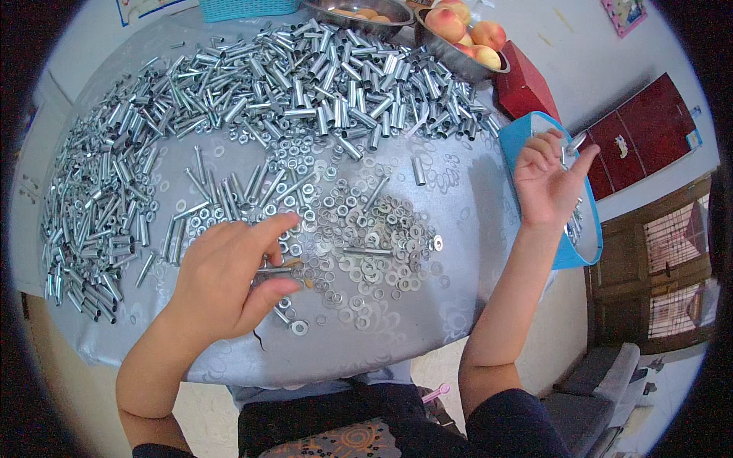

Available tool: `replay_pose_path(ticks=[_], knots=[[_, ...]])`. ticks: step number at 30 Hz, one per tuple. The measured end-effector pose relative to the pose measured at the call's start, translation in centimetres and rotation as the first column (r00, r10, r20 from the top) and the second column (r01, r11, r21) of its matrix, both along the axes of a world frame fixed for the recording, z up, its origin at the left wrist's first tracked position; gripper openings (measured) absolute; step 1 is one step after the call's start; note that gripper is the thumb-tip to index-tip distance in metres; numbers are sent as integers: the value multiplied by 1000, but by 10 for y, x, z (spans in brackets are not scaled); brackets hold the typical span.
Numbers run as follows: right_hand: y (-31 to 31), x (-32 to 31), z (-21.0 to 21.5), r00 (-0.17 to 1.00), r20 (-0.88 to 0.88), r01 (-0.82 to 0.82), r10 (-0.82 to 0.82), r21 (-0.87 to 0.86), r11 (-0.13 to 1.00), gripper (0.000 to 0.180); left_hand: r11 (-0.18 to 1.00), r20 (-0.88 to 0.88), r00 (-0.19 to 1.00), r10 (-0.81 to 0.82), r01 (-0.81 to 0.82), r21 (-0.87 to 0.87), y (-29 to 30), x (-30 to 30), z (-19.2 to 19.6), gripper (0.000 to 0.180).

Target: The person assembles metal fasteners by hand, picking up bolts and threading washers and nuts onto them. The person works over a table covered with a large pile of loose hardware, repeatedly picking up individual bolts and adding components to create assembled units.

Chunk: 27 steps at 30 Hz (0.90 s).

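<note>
My left hand [217, 276] is low over the near left of the table. Its thumb and index finger are stretched apart, and the other fingers are mostly hidden. In the gap between them shows a metal bolt [276, 270]; no grip on it is visible. Nuts and washers [374, 263] spread just right of this hand. My right hand [548, 177] is raised over a blue plastic basket [513, 141], thumb spread away from the fingers. A shiny metal bolt piece [576, 143] shows between thumb and fingers, seemingly loose. More metal pieces [574, 225] lie inside the basket.
A large heap of metal sleeves and bolts [305, 76] covers the table's far side and left. Behind it stand a bowl of peaches [458, 57], another metal bowl [359, 24] and a turquoise basket [248, 9]. A red box [527, 84] sits beside the blue basket.
</note>
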State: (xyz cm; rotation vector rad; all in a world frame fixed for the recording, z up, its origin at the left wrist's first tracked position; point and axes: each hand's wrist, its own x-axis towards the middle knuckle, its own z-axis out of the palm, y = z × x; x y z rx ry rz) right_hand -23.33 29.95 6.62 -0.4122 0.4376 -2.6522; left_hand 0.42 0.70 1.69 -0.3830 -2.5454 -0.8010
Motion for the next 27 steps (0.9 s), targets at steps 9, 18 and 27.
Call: replay_pose_path(ticks=[9,18,27], knots=[[-81,49,-37,978,-85,-86,190,666,741,18,956,-52,956,289,-291,-33,-20,-12,-4,32],[-117,107,-51,7,-736,757,677,446,478,51,932,33,938,345,-338,-132,-35,-13,-12,30],[-127,102,-60,-19,-680,814,733,415,406,79,927,122,926,357,-335,-167,-33,-7,-8,42]])
